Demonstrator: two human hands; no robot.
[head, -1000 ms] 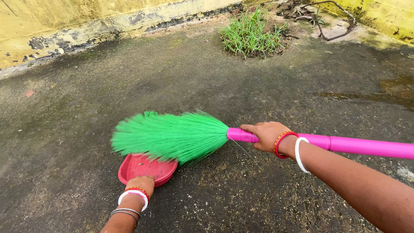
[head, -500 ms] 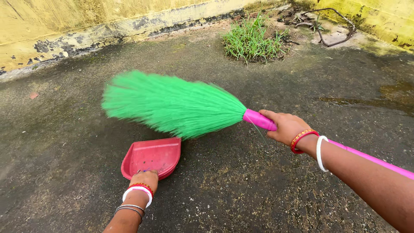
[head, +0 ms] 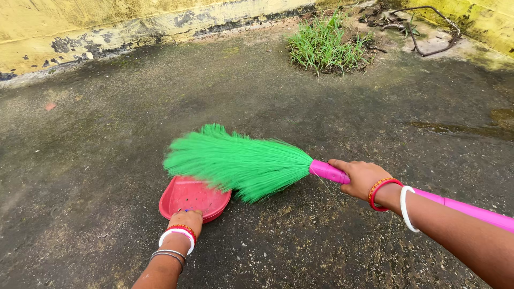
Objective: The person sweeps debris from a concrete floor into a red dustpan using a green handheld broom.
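Right hand (head: pixel 363 176) grips the pink-handled green broom (head: pixel 241 161); left hand (head: pixel 186 220) holds the red dustpan (head: pixel 188 197).

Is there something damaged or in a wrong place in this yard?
Yes. A grass clump grows out of the paved ground near the stained, peeling wall, with dry twisted roots beside it. The broom and dustpan look intact.

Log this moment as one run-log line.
left hand: grips red plastic dustpan | right hand: grips pink-handled green bristle broom | bristles over dustpan mouth | dark concrete floor
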